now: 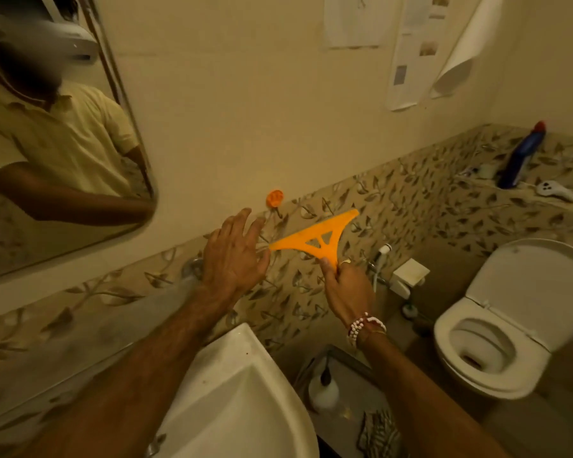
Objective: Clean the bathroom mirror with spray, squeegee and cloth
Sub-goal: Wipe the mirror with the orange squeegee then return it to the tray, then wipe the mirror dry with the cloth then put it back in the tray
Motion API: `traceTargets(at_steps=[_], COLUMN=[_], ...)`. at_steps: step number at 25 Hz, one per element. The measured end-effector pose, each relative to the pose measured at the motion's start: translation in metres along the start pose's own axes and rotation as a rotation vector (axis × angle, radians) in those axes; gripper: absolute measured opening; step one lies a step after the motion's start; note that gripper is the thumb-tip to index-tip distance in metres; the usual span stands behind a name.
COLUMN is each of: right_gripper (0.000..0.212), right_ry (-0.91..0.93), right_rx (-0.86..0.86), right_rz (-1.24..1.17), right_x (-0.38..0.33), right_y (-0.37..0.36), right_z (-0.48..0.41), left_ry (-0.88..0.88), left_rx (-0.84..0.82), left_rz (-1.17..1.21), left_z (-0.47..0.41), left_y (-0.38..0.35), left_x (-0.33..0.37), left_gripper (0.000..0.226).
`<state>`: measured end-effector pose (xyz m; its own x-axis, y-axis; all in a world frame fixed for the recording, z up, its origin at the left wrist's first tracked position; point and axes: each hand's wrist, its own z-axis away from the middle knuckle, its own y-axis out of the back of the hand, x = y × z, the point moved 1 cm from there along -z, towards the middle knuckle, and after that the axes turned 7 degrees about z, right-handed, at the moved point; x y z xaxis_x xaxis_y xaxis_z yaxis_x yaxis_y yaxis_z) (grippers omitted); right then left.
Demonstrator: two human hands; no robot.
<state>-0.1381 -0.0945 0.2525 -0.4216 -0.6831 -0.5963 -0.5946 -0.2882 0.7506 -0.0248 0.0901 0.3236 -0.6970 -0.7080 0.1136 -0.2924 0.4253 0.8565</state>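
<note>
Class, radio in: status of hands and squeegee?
Right hand shut on squeegee handle. Left hand open, at blade end. Off the mirror. Nothing between.

My right hand [346, 289] hides the squeegee [315, 238] handle. The mirror [63, 143] runs off the left edge, the sink [245, 391] off the bottom; the wall papers [358, 21] are unreadable.

A right hand [346, 289] grips the handle of an orange squeegee [315, 238], blade toward a leaf-patterned tiled wall. The left hand [234, 256], fingers spread, touches the blade's left end. A mirror [63, 143] hangs upper left; an open toilet [497, 328] sits right.
</note>
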Motion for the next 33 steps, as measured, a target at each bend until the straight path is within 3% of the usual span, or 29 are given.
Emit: traceTargets(at_steps=[9,14,20,29,33], right_gripper=[0.036,0.03,0.03,0.029,0.03], right_ry=[-0.385,-0.652,-0.952,-1.221,-1.181], right_rx=[-0.013,-0.011,-0.19,-0.388,-0.454], right_rz=[-0.207,-0.376,-0.443,-0.614,-0.534], right_x=[0.097,0.165,0.244,0.277,0.283], right_y=[-0.065,-0.125,-0.198,-0.251,-0.26], right_z=[0.022,0.063,0.106,0.129,0.129], left_ry=[-0.126,-0.062,0.071,0.075,0.088], left_rx=[-0.237,-0.518,-0.814,-1.067,-1.094], left_rz=[0.255,0.28,0.364,0.352,0.362], left_z=[0.002,0.043,0.083,0.157,0.158], left_y=[-0.138,-0.216,-0.296,-0.359,-0.373], left_x=[0.064,0.077,0.098,0.133,0.133], left_gripper=[0.06,0.062,0.054,0.036,0.035])
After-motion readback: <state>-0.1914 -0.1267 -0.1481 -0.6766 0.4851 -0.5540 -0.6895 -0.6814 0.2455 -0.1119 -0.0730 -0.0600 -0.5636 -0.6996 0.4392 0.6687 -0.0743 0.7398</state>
